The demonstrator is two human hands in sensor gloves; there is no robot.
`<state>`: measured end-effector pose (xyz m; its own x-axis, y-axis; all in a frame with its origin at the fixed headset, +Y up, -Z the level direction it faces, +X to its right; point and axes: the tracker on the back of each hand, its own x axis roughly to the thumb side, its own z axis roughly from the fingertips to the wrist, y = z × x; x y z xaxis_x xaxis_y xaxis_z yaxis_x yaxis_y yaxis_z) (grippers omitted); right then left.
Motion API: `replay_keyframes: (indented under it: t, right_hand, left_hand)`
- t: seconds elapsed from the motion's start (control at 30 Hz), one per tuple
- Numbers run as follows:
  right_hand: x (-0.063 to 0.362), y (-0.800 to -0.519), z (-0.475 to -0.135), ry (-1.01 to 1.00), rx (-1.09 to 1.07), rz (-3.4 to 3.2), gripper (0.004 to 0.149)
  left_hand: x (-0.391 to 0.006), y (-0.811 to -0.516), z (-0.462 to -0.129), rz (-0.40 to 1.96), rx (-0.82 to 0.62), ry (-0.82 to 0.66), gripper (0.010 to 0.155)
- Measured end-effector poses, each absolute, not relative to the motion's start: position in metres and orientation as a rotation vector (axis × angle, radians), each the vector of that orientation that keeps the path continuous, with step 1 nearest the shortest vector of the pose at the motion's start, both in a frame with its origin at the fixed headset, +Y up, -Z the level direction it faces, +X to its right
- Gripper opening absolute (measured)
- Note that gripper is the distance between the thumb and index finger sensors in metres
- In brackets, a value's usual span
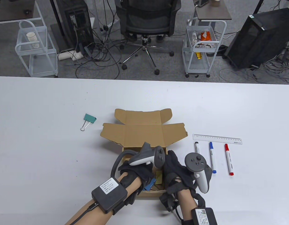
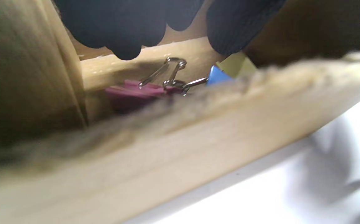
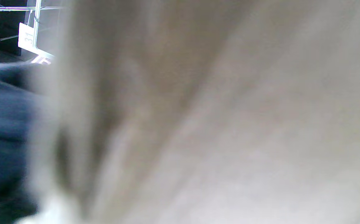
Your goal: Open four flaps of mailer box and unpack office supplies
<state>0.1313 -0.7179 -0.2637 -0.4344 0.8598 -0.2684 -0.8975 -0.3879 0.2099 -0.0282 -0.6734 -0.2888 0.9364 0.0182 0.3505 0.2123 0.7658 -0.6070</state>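
The table view looked down from high up at the brown cardboard mailer box (image 1: 144, 131). The left wrist view peeked over its wall (image 2: 198, 149) from very close. The right wrist view sat against blurry cardboard (image 3: 229, 124).

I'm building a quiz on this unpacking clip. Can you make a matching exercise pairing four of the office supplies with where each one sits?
Things:
1. green binder clip
2. clear ruler
3. red marker
4. pink binder clip

Places:
A. inside the mailer box
B. on the table, left of the box
C. rightmost of the three markers
D. on the table, beyond the markers' caps

Pairs: 1-B, 2-D, 3-C, 4-A
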Motion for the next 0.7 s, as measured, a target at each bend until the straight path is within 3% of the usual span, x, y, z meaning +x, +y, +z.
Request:
replay_keyframes:
  t: [0.7]
  right_hand:
    - [0.131,-0.718,-0.264,0.387,-0.138,1.992,0.068]
  left_hand:
    - [-0.025,-0.710,-0.300,-0.260,-0.839,-0.225,0.076]
